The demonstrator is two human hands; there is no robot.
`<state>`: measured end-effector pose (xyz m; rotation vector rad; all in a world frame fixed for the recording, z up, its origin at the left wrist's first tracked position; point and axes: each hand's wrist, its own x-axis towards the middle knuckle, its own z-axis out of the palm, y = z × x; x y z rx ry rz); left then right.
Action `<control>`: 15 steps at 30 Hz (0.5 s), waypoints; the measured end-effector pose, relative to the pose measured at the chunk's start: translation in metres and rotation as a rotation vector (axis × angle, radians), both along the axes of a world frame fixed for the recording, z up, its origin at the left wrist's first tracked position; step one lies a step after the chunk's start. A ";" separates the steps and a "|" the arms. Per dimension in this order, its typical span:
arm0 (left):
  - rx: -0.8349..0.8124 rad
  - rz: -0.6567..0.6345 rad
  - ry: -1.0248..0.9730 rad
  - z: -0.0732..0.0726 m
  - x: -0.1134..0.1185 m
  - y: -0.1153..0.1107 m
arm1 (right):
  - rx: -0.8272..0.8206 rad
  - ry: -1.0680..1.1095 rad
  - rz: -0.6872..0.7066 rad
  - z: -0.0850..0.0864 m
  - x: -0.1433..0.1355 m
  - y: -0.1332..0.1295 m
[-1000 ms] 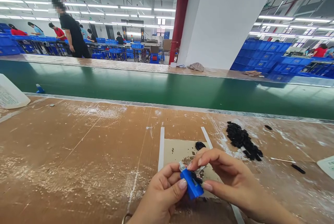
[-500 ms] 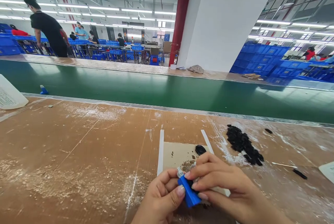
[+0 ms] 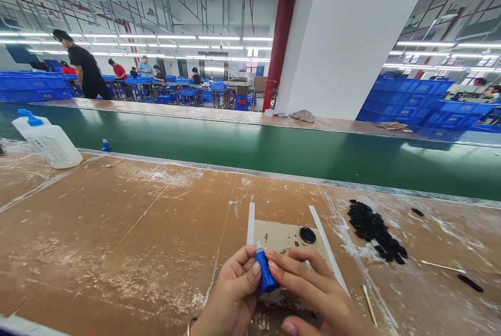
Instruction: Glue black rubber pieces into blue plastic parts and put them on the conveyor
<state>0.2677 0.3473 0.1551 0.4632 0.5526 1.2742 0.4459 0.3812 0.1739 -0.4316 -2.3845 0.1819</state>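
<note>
One small blue piece [image 3: 266,272] is pinched in the left hand [image 3: 235,289], its thumb set against the near side and its other fingers curled behind. Over the last second, the right thumb has been drawn away from the piece, while the fingertips of the right hand [image 3: 321,289] have been laid along its right side. The right thumb is held apart, lower down, so no pinch is made by that hand. A black part, visible against that side a second ago, is now hidden, probably under those fingertips; by judgement, it is being pressed or smoothed into place rather than positioned. The blue piece is held between the two hands, directly against the left thumb, its pale tip [image 3: 259,246] pointed up and away from the person. It is held over the near part of a beige sheet [image 3: 270,230] on the worktop [image 3: 156,242]; beyond it, a black disc [image 3: 307,235] is left untouched near the sheet's far right corner.
</note>
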 end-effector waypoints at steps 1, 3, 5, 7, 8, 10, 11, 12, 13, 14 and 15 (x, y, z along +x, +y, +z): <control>0.010 0.014 0.009 0.003 -0.001 -0.001 | -0.058 0.003 0.004 0.000 0.002 -0.001; 0.014 0.046 0.025 0.009 -0.003 -0.005 | -0.185 0.048 -0.006 -0.001 0.008 -0.002; 0.018 0.069 0.015 0.011 -0.008 -0.012 | -0.330 0.205 -0.067 -0.002 0.017 -0.001; 0.036 0.074 -0.027 0.010 -0.015 -0.023 | -0.463 0.398 -0.158 -0.003 0.024 0.003; 0.045 0.078 -0.051 0.010 -0.018 -0.029 | -0.522 0.471 -0.210 -0.002 0.028 0.006; 0.052 0.096 -0.088 0.011 -0.027 -0.043 | -0.612 0.568 -0.306 -0.002 0.033 0.011; 0.049 0.110 -0.097 0.012 -0.032 -0.050 | -0.657 0.602 -0.344 -0.002 0.036 0.012; 0.038 0.131 -0.097 0.013 -0.037 -0.057 | -0.710 0.628 -0.373 -0.004 0.038 0.014; 0.023 0.156 -0.088 0.015 -0.043 -0.065 | -0.757 0.642 -0.390 -0.007 0.041 0.014; 0.003 0.191 -0.072 0.016 -0.051 -0.073 | -0.779 0.636 -0.398 -0.011 0.043 0.015; -0.018 0.236 -0.052 0.016 -0.060 -0.082 | -0.772 0.614 -0.394 -0.015 0.045 0.016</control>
